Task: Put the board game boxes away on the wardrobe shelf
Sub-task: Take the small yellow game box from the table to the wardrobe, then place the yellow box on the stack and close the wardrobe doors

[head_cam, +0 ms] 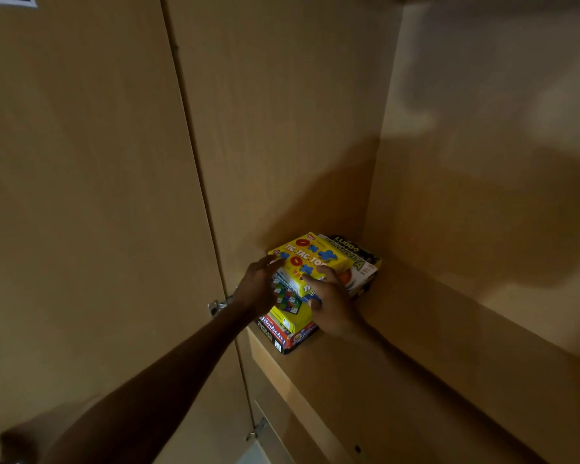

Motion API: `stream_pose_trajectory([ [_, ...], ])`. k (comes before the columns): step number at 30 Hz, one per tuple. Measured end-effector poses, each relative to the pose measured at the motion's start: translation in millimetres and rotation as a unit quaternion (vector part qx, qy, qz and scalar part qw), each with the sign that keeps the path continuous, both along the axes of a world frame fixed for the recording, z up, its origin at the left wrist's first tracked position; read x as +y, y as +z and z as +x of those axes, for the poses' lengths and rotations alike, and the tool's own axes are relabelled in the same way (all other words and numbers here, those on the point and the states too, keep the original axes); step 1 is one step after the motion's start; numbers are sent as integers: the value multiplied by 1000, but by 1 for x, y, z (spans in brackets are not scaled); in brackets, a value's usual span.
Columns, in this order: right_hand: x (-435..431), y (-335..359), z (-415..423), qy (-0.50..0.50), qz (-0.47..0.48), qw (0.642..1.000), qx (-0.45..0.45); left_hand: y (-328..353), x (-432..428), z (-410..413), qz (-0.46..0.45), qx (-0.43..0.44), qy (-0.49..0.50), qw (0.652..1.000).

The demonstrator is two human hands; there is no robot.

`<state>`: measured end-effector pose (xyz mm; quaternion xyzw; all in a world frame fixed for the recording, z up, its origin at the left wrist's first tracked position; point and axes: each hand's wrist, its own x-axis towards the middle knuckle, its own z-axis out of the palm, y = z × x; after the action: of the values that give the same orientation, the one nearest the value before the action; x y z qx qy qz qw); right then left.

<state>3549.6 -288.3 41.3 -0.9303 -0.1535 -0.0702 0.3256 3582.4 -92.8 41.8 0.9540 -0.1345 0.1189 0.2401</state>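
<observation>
Since the Tic Tac Toe box (310, 259) tops the stack (282, 329) on the wardrobe shelf (365, 380), lower centre, stowing appears nearly done; your left hand (258, 286) presses its side, fingers straight; your right hand (329, 303) grips it; release remains.

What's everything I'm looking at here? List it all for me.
Tic Tac Toe box: one, yellow, top of the stack
checkered box: one, multicoloured, under the Tic Tac Toe box
Tambola box: one, red, low in the stack
Chess box: one, black, bottom of the stack
Ludo box: one, black and yellow, behind the stack, in the back corner
wardrobe shelf: one, light wood, under the boxes
wardrobe door: one, light wood, left
hinges: two, metal, along the door edge
left hand: one, fingers against the Tic Tac Toe box's left side
right hand: one, grips its near corner
</observation>
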Motion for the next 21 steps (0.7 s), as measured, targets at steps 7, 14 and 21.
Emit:
stream_pose_trajectory([
  [7,0,6,13,10,23,999,37,-3,8,11,7,61,-8,998],
  [14,-5,20,-11,-18,188,982,18,-9,4,-26,-193,57,81,976],
  [21,-1,-16,-90,-55,333,937,94,-38,-3,-129,-370,98,133,914],
])
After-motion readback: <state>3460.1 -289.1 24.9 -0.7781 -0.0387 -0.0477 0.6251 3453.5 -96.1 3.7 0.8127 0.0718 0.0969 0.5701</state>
